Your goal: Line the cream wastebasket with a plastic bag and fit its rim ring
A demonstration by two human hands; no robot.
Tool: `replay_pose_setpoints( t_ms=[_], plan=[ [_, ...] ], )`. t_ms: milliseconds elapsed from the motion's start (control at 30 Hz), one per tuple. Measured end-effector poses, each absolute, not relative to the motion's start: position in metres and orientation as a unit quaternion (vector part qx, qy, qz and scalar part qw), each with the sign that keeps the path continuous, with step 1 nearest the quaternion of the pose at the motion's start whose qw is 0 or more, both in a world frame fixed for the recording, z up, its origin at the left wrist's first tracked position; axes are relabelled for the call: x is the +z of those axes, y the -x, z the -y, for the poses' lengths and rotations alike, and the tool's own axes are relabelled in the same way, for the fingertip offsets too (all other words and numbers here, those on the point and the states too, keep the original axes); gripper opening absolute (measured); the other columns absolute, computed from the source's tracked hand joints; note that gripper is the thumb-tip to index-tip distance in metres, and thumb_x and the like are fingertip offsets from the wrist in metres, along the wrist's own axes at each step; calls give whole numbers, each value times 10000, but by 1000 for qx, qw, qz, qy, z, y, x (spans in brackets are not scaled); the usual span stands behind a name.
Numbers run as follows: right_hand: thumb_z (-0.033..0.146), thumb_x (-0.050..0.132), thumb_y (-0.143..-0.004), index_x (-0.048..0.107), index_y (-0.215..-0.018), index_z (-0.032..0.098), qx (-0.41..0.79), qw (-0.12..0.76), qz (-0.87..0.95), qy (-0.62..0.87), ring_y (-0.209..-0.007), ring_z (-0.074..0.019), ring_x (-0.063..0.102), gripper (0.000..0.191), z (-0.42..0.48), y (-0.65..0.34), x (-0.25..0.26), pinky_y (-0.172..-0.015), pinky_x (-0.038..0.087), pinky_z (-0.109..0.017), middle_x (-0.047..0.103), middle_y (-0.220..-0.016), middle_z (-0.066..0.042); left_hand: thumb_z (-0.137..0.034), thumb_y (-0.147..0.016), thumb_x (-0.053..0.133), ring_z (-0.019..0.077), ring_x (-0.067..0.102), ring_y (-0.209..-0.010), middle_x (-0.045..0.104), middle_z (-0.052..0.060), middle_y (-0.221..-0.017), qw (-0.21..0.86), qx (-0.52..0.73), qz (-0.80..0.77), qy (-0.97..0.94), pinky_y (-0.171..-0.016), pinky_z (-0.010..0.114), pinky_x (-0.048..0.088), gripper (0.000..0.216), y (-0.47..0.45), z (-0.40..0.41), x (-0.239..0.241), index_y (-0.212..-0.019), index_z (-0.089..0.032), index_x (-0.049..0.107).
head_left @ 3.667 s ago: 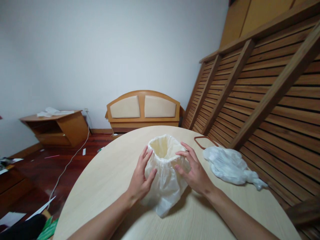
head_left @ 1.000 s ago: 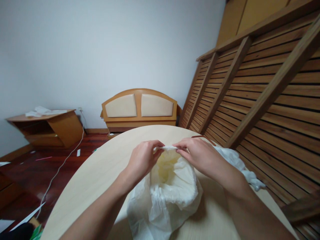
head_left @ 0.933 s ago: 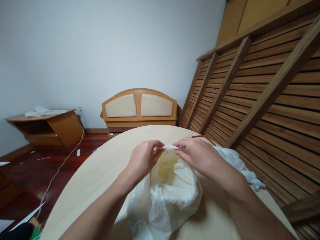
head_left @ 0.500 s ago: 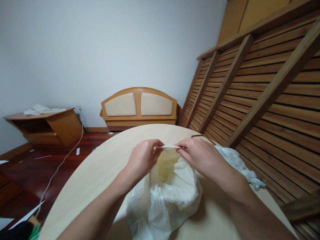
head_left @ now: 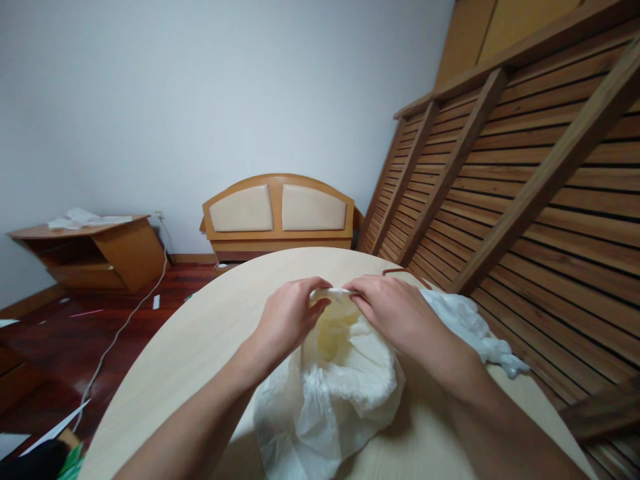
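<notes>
A thin white plastic bag (head_left: 345, 393) is draped over a round bin-like container, whose pale yellow inside (head_left: 333, 337) shows through the opening. The bag's loose skirt hangs down onto the table. At the far rim, my left hand (head_left: 287, 313) has its fingers curled over the bag's edge, with the thumb bent slightly beneath. Close to it on the right, my right hand (head_left: 393, 307) pinches the same edge between thumb and fingers. A short stretch of white rim runs between both hands. The container's outer wall is hidden under the bag.
The round pale table (head_left: 185, 347) carries crumpled clear plastic (head_left: 473, 323) and a brown strap-like loop (head_left: 400, 271) at right. Slatted wooden panels (head_left: 500, 200) lean beside it. A headboard (head_left: 277, 210), a low cabinet (head_left: 100, 250) and a white cable (head_left: 120, 333) lie beyond.
My hands have drawn slightly closer together along the rim. My left thumb has lowered away from the edge. The bag and container have barely moved.
</notes>
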State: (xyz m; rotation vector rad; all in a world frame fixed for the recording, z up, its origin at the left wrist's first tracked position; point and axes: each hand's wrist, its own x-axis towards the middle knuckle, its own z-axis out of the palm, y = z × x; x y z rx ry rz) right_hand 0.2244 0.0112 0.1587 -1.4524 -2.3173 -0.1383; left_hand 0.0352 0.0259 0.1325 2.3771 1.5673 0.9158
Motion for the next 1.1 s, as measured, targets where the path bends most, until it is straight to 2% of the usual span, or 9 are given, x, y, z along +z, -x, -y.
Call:
replay_pose_setpoints(
  t_ms=[167, 267, 367, 567, 667, 833, 967, 1100],
  plan=[
    [165, 611, -897, 736, -1111, 227, -50, 222, 834, 502, -1012, -242, 708, 256, -14, -222, 151, -865, 510, -324, 760, -1109, -63, -295, -924, 605, 174, 668, -690, 767, 27, -834, 77, 303, -526, -791, -624, 256, 401, 182, -37, -23, 135, -1016, -249, 754],
    [220, 635, -903, 744, -1070, 233, -49, 225, 830, 508, -980, -256, 714, 199, -15, -220, 149, -852, 518, -342, 767, -1074, -57, -289, -916, 613, 178, 672, -698, 767, 24, -832, 75, 303, -525, -792, -627, 260, 405, 170, -37, -23, 135, -993, -253, 761],
    [191, 602, -923, 757, -1023, 240, -36, 211, 834, 509, -972, -245, 717, 191, -15, -220, 150, -869, 510, -332, 777, -1027, -54, -255, -901, 628, 182, 681, -726, 773, 19, -864, 74, 302, -519, -796, -650, 263, 421, 160, -36, -24, 133, -994, -259, 758],
    [163, 539, -942, 740, -1126, 238, -9, 216, 840, 497, -1020, -223, 708, 283, -14, -226, 149, -907, 507, -308, 773, -1084, -73, -195, -882, 626, 198, 708, -827, 780, 20, -988, 83, 315, -522, -788, -718, 276, 464, 261, -37, -23, 131, -1122, -262, 702],
    [160, 534, -941, 727, -1170, 247, -4, 225, 845, 485, -1037, -223, 709, 312, -15, -228, 147, -921, 515, -314, 768, -1114, -73, -193, -894, 597, 197, 709, -864, 775, 18, -1031, 85, 332, -515, -786, -763, 284, 481, 214, -37, -23, 133, -1069, -247, 708],
    [182, 586, -932, 683, -1269, 250, 1, 269, 835, 480, -1132, -239, 682, 358, -16, -229, 145, -1007, 499, -371, 727, -1239, -70, -217, -907, 595, 183, 699, -792, 779, 24, -985, 80, 334, -508, -790, -708, 270, 482, 168, -37, -24, 134, -1000, -230, 735],
    [201, 604, -939, 742, -1167, 268, 35, 285, 840, 461, -1038, -214, 718, 275, -14, -228, 150, -937, 534, -328, 773, -1125, -35, -211, -906, 606, 176, 691, -771, 782, 29, -981, 78, 329, -507, -793, -710, 268, 482, 173, -37, -24, 134, -1000, -230, 750],
    [214, 596, -950, 773, -1089, 239, 34, 274, 839, 468, -944, -211, 732, 226, -11, -228, 154, -878, 536, -302, 792, -1024, -49, -211, -921, 590, 173, 683, -756, 782, 36, -982, 85, 316, -515, -792, -711, 271, 479, 191, -37, -25, 136, -1014, -227, 756]
  ],
)
